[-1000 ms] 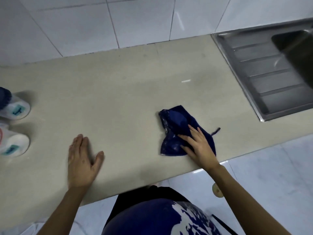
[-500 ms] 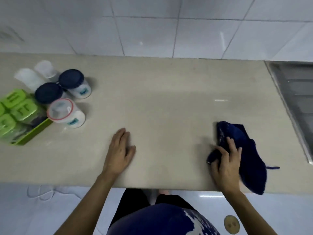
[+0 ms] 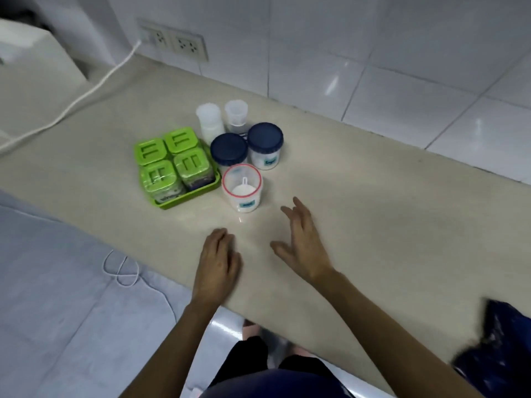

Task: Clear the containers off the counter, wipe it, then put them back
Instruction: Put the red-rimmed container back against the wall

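Observation:
Several containers stand grouped on the beige counter (image 3: 373, 225). A green tray (image 3: 198, 193) holds several green-lidded jars (image 3: 161, 175). Beside it are two blue-lidded jars (image 3: 229, 149) (image 3: 265, 145), a clear red-rimmed tub (image 3: 242, 191) with white powder and a scoop, and two translucent cups (image 3: 209, 120) (image 3: 236, 114) behind. My left hand (image 3: 219, 261) rests flat on the counter near its front edge. My right hand (image 3: 301, 241) hovers open, fingers spread, just right of the red-rimmed tub. The dark blue cloth (image 3: 500, 349) lies at the lower right.
A white cable (image 3: 94, 87) runs across the counter's left part from a wall socket (image 3: 175, 43) to a white appliance (image 3: 31, 67). White tiled wall lies behind. Below the counter edge is the tiled floor with a looped cord (image 3: 123, 268).
My right hand has let go of the blue cloth and moved left toward the containers. My view has swung left, bringing the containers to the middle.

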`<state>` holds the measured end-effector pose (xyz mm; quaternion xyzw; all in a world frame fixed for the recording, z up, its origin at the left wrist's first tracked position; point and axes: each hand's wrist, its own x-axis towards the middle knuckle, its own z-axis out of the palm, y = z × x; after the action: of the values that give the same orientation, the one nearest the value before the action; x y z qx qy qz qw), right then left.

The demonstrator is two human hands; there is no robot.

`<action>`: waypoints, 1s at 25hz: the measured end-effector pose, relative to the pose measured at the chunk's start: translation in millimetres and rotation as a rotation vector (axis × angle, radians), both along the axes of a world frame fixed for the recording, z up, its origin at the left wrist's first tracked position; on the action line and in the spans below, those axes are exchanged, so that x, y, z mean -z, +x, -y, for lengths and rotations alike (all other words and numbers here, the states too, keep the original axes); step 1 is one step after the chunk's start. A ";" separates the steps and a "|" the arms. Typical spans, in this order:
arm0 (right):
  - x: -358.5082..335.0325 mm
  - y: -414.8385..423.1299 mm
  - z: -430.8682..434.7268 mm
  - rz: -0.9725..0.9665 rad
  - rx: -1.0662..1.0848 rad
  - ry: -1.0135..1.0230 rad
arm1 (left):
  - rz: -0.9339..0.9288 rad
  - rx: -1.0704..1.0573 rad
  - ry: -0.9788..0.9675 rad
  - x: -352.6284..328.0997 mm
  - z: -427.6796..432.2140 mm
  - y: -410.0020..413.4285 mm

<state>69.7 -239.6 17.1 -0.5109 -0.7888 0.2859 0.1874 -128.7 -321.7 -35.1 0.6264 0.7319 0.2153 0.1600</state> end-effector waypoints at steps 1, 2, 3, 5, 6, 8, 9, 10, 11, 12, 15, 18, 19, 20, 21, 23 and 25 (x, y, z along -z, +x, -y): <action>-6.4 -21.7 -14.8 -0.017 0.035 -0.034 | 0.004 0.013 0.003 0.9 -5.4 -5.4; -10.1 -41.0 -27.2 -0.038 0.065 -0.063 | 0.012 0.042 0.008 1.8 -11.4 -9.6; -10.7 -57.1 -35.7 -0.062 0.073 -0.066 | 0.024 0.078 0.017 2.5 -16.7 -13.0; -5.1 -83.0 -45.2 -0.116 0.046 -0.026 | 0.038 0.119 0.049 5.3 -24.1 -20.1; -0.8 -92.6 -47.5 -0.141 0.054 -0.012 | 0.037 0.125 0.062 6.4 -24.4 -21.3; 4.9 -111.2 -52.6 -0.168 0.152 -0.001 | 0.032 0.111 0.061 8.4 -18.5 -20.7; 5.7 -120.1 -55.8 -0.170 0.218 0.016 | 0.031 0.104 0.059 9.6 -14.4 -20.3; 6.2 -126.5 -58.2 -0.165 0.267 0.042 | 0.031 0.098 0.060 9.5 -10.5 -20.2; 5.8 -128.7 -59.5 -0.164 0.289 0.068 | 0.029 0.093 0.059 8.3 -7.4 -19.6; 5.7 -125.3 -59.9 -0.174 0.291 0.084 | 0.022 0.088 0.059 6.1 -6.0 -18.4; 1.8 -80.7 -55.3 -0.204 0.352 0.078 | -0.010 0.105 0.086 -4.0 -16.3 -7.2; -4.4 17.0 -48.9 -0.206 0.557 0.079 | -0.080 0.259 0.096 -11.3 -51.9 39.8; -7.2 55.4 -47.8 -0.206 0.619 0.084 | -0.086 0.320 0.098 -11.4 -66.7 65.0; -10.0 93.6 -47.5 -0.194 0.680 0.093 | -0.078 0.384 0.096 -9.9 -80.4 93.3; -11.9 129.9 -48.4 -0.173 0.741 0.101 | -0.070 0.444 0.096 -7.2 -92.0 122.6; -17.6 195.3 -53.7 -0.140 0.856 0.097 | -0.068 0.545 0.107 1.5 -106.9 178.8; -24.4 247.6 -65.0 -0.144 0.949 0.090 | -0.093 0.609 0.112 11.2 -115.1 220.8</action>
<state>317.3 -174.6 41.5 -0.7846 -0.4654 0.1689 0.3733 92.2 -206.6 -46.3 0.8340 0.5040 0.1684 0.1489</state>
